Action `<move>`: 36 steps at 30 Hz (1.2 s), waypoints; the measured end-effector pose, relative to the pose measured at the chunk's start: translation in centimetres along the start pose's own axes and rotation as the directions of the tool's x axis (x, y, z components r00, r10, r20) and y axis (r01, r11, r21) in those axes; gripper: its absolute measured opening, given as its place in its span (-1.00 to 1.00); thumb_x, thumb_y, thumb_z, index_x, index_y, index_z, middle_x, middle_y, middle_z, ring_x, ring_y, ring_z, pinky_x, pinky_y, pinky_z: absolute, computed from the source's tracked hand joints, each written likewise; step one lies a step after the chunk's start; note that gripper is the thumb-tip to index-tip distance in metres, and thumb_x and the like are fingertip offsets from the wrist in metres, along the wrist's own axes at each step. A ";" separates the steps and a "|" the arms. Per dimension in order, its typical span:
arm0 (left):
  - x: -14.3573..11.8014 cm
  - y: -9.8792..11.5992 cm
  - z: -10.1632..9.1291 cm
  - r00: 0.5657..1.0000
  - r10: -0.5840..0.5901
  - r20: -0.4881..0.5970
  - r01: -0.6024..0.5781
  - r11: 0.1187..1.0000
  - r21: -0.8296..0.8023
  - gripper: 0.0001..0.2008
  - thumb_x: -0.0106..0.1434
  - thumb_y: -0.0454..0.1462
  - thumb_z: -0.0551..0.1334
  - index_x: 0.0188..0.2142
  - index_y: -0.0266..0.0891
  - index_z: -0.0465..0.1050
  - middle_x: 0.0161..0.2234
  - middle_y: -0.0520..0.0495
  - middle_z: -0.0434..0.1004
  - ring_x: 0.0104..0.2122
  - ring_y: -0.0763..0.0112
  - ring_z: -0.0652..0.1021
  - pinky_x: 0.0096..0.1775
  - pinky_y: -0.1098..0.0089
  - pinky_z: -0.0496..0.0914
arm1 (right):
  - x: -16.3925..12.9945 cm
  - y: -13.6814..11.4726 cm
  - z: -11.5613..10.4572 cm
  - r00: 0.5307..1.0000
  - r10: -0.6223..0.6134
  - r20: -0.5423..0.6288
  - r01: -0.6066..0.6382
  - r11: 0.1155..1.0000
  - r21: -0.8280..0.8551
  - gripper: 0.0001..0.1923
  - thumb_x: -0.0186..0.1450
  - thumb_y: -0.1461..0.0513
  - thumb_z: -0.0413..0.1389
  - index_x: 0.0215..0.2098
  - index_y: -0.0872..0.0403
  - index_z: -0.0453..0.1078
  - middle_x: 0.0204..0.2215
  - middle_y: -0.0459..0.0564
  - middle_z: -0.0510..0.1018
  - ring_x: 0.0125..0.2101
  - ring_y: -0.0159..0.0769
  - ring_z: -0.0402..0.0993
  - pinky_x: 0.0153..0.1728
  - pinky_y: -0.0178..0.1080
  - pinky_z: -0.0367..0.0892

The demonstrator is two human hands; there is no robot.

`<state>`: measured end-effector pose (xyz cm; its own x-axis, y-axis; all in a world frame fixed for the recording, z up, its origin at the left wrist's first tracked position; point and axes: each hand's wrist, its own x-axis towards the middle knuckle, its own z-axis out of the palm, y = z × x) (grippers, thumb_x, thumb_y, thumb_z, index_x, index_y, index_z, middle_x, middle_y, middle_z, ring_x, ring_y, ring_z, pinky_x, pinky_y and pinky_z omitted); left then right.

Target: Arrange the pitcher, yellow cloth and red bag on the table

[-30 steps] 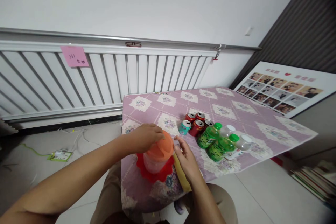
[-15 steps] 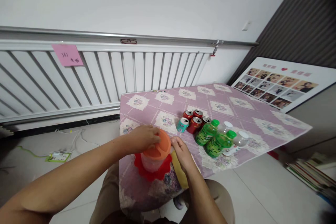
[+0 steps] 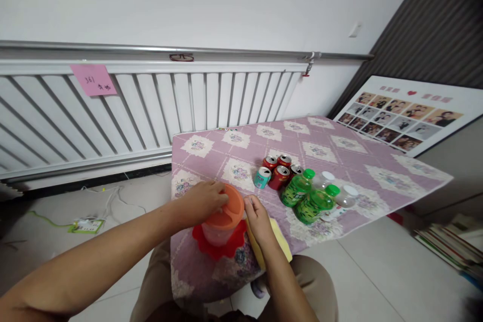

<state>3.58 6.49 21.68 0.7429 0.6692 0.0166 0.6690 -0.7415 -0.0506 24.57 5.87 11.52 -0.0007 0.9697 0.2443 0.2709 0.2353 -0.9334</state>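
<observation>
On the near end of the table, a clear plastic container [image 3: 218, 236] stands on a red scalloped mat or dish [image 3: 238, 239]. Its round orange lid [image 3: 233, 216] has a sunken top with a divider across it. My left hand [image 3: 207, 202] comes over the left rim, fingers curled down onto the lid. From the right, my right hand [image 3: 258, 215] grips the lid's edge, thumb near the rim and fingers bent. A yellow cloth [image 3: 281, 241] lies partly hidden under my right wrist.
Right of my hands stand several red cans [image 3: 279, 177], a teal can [image 3: 262, 177], two green bottles [image 3: 308, 206] and white-capped clear bottles [image 3: 347, 196]. The patterned tablecloth [image 3: 287, 136] reaches toward a white radiator [image 3: 143, 105]. A power strip [image 3: 86, 226] lies on the floor at left.
Both hands stay at the orange lid with little movement. My right forearm has shifted slightly, and more of the yellow cloth shows to its right. The view has moved a little.
</observation>
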 end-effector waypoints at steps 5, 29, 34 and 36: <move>0.3 0.6 -0.9 0.993 -0.107 0.057 0.107 0.994 0.005 -0.82 0.36 -0.17 0.24 -0.13 -0.20 0.52 -0.13 -0.18 0.51 -0.23 0.16 0.56 -0.23 0.23 0.45 | -0.1 0.2 0.1 1.000 0.001 -0.005 -0.001 1.000 -0.012 -0.63 0.36 -0.06 -0.01 -0.48 -0.03 0.19 -0.53 -0.18 0.32 -0.44 -0.29 0.28 -0.39 -0.27 0.25; 2.1 1.7 -1.5 0.927 -0.352 0.126 0.348 0.936 0.056 -0.65 0.32 -0.02 0.18 -0.27 -0.24 0.57 -0.37 -0.25 0.66 -0.32 0.07 0.66 -0.35 0.28 0.39 | -0.2 0.2 0.3 1.000 0.016 -0.005 -0.016 1.000 0.026 -0.67 0.37 -0.02 -0.01 -0.46 -0.02 0.25 -0.51 -0.16 0.40 -0.44 -0.28 0.31 -0.37 -0.26 0.24; 2.1 1.5 -1.5 0.924 -0.360 0.131 0.358 0.933 0.038 -0.63 0.32 0.00 0.16 -0.27 -0.23 0.57 -0.38 -0.24 0.67 -0.32 0.05 0.67 -0.35 0.27 0.41 | -0.2 0.3 0.3 1.000 0.021 0.005 -0.021 0.999 0.035 -0.66 0.38 -0.02 -0.01 -0.45 -0.02 0.23 -0.53 -0.18 0.36 -0.45 -0.29 0.31 -0.39 -0.27 0.23; 2.1 1.4 -1.4 0.925 -0.355 0.134 0.355 0.934 0.027 -0.63 0.31 0.00 0.17 -0.25 -0.23 0.58 -0.39 -0.24 0.67 -0.31 0.03 0.67 -0.35 0.26 0.42 | -0.2 0.4 0.3 1.000 0.023 0.011 -0.023 0.999 0.036 -0.66 0.38 -0.03 -0.01 -0.45 -0.02 0.23 -0.53 -0.19 0.36 -0.45 -0.29 0.31 -0.38 -0.27 0.23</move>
<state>6.15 6.82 23.06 0.4465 0.8891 -0.1009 0.8884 -0.4539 -0.0681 24.37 5.83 10.97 -0.0052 0.9755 0.2201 0.2357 0.2151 -0.9477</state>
